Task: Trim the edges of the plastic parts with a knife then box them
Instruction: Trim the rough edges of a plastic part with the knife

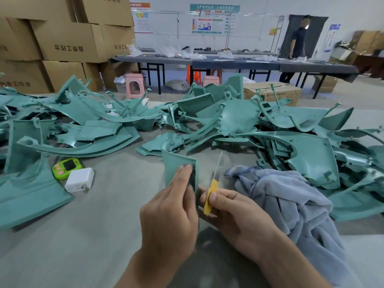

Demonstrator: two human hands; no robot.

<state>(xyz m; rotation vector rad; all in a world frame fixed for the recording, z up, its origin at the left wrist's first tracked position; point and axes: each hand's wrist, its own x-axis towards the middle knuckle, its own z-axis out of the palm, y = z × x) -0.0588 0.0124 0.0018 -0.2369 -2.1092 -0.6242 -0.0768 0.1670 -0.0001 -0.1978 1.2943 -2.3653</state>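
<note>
The left grip (172,206) is clasping a part (176,165) upright over the counter (104,215); the right grip (236,215) is pinching a knife (208,201), blade up.

One part (178,169) stands upright at mid table (93,225), with the knife (209,196) just right of it and the cloth (291,200) further right. Timer (66,168) and charger (80,179) lie touching at left. Parts pile (239,121) lies behind, boxes (68,40) beyond it at left.

cardboard boxes (68,41) print unreadable, posters (207,23) blurred
</note>
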